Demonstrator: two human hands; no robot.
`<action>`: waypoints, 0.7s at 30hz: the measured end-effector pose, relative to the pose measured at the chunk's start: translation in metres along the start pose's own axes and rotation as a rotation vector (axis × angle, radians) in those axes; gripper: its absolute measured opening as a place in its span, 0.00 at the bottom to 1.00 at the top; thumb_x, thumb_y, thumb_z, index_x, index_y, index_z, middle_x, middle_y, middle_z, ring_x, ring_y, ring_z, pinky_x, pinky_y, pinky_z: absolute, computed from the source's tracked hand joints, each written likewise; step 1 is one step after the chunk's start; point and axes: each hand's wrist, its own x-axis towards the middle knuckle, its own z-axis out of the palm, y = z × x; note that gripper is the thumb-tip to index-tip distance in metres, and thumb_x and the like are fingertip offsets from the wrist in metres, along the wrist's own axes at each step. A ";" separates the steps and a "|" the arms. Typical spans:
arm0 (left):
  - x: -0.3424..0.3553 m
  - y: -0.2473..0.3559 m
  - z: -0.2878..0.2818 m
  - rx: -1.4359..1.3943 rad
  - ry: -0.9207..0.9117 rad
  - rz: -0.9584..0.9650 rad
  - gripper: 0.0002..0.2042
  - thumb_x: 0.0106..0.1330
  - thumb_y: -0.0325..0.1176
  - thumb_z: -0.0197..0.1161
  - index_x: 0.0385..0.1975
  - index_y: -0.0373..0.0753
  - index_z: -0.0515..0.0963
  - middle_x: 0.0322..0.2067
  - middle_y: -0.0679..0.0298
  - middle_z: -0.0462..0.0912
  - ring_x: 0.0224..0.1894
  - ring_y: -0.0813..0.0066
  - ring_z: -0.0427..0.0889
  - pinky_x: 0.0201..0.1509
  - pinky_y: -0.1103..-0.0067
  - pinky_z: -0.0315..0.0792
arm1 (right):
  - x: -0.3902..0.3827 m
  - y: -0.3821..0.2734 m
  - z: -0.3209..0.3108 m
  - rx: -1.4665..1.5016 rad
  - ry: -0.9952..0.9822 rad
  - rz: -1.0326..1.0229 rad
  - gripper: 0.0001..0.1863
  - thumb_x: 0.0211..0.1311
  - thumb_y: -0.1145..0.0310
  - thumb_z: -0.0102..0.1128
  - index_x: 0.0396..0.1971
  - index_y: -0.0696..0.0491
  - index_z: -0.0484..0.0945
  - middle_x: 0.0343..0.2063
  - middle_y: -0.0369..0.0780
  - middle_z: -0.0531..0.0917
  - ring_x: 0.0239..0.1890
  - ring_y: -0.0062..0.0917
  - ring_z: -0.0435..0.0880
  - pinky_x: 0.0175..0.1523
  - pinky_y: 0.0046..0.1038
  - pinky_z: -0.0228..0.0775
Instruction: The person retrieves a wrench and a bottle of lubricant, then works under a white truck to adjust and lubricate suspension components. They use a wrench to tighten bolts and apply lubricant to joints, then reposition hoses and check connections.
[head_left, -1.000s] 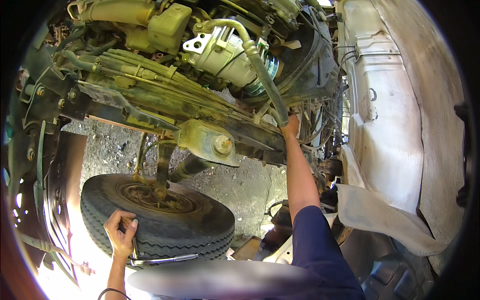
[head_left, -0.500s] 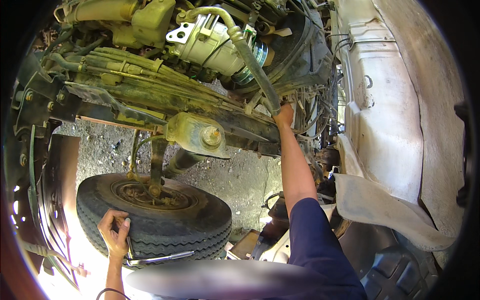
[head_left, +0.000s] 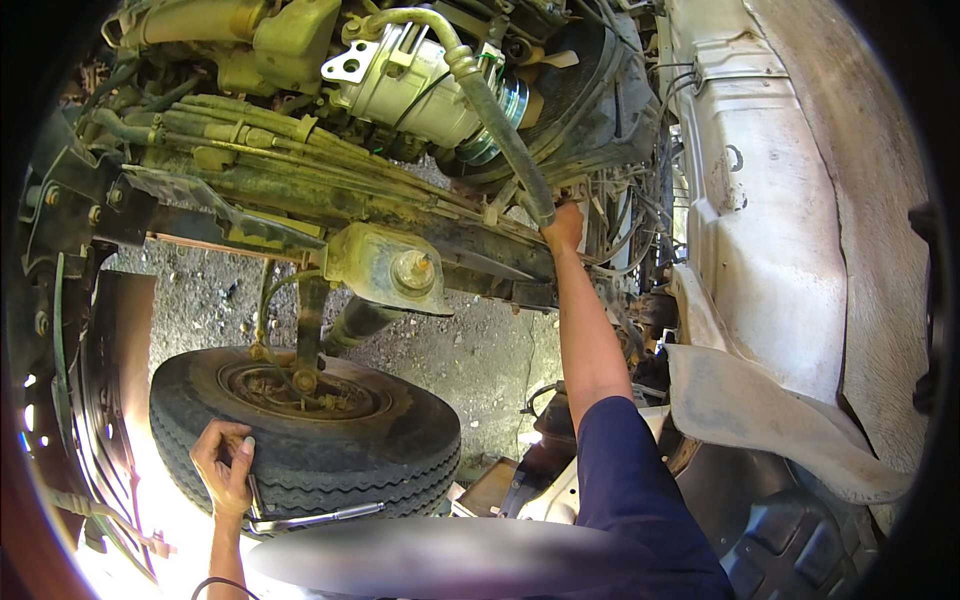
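My right hand reaches far into the engine bay, its fingers curled closed against the lower end of a thick grey hose. What the fingers grip is hidden. That hose runs up past a silver cylindrical compressor with a grooved pulley. My left hand rests at the near side of a large tyre, fingers loosely bent and thumb apart, with nothing seen between them. Beside its wrist, a ratchet wrench lies along the tyre's near edge, its thin shaft standing up next to the palm.
A dirty chassis rail with pipes along it crosses between my hands. On it sits a yellowish rubber-topped mount. To the right are bundled wires and a white body panel with a loose flap. Gravel ground shows below.
The whole view has shifted slightly, so things sit a little farther left. Both hands keep nearly the same places and poses.
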 end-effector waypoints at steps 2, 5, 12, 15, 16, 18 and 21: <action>-0.001 0.000 0.000 -0.010 0.004 -0.007 0.11 0.57 0.33 0.65 0.30 0.28 0.78 0.21 0.67 0.71 0.24 0.82 0.65 0.30 0.81 0.58 | 0.000 0.000 0.001 0.020 0.024 -0.020 0.27 0.49 0.56 0.71 0.42 0.64 0.82 0.41 0.58 0.86 0.48 0.53 0.85 0.53 0.47 0.76; -0.001 0.000 0.000 -0.009 0.006 -0.008 0.12 0.57 0.33 0.65 0.30 0.28 0.78 0.22 0.68 0.71 0.24 0.82 0.65 0.30 0.81 0.58 | 0.000 0.000 0.002 0.032 0.074 -0.008 0.25 0.50 0.56 0.71 0.40 0.64 0.83 0.41 0.58 0.86 0.48 0.53 0.85 0.53 0.47 0.76; -0.001 -0.002 -0.001 0.004 -0.005 -0.037 0.12 0.57 0.33 0.66 0.29 0.29 0.78 0.21 0.68 0.71 0.25 0.82 0.65 0.31 0.81 0.58 | 0.008 0.005 0.004 -0.019 -0.041 0.011 0.25 0.48 0.56 0.72 0.39 0.63 0.84 0.42 0.57 0.86 0.48 0.53 0.85 0.53 0.46 0.77; 0.000 -0.001 -0.001 0.005 -0.012 -0.043 0.12 0.57 0.34 0.66 0.29 0.29 0.78 0.21 0.67 0.71 0.25 0.82 0.65 0.31 0.81 0.58 | 0.010 0.007 0.008 -0.007 -0.036 0.009 0.25 0.47 0.57 0.73 0.37 0.64 0.84 0.41 0.57 0.86 0.47 0.52 0.85 0.52 0.46 0.77; 0.000 0.000 -0.001 0.002 -0.008 -0.051 0.12 0.57 0.34 0.66 0.29 0.29 0.78 0.21 0.67 0.71 0.25 0.81 0.65 0.31 0.81 0.58 | 0.009 0.007 0.009 0.009 0.002 0.004 0.24 0.47 0.57 0.73 0.37 0.64 0.84 0.41 0.57 0.86 0.47 0.52 0.85 0.52 0.46 0.77; -0.001 0.001 -0.001 0.005 -0.005 -0.049 0.12 0.56 0.34 0.65 0.29 0.29 0.77 0.22 0.67 0.71 0.25 0.81 0.65 0.31 0.81 0.58 | 0.008 0.007 0.010 0.042 0.077 -0.010 0.24 0.47 0.57 0.73 0.35 0.63 0.84 0.40 0.56 0.86 0.46 0.52 0.86 0.51 0.47 0.77; -0.001 0.001 -0.001 0.011 -0.009 -0.034 0.12 0.56 0.33 0.65 0.29 0.29 0.77 0.22 0.67 0.71 0.25 0.81 0.65 0.31 0.81 0.58 | 0.006 0.006 0.007 0.023 -0.001 -0.020 0.23 0.47 0.58 0.73 0.34 0.64 0.84 0.39 0.57 0.86 0.45 0.53 0.86 0.50 0.47 0.77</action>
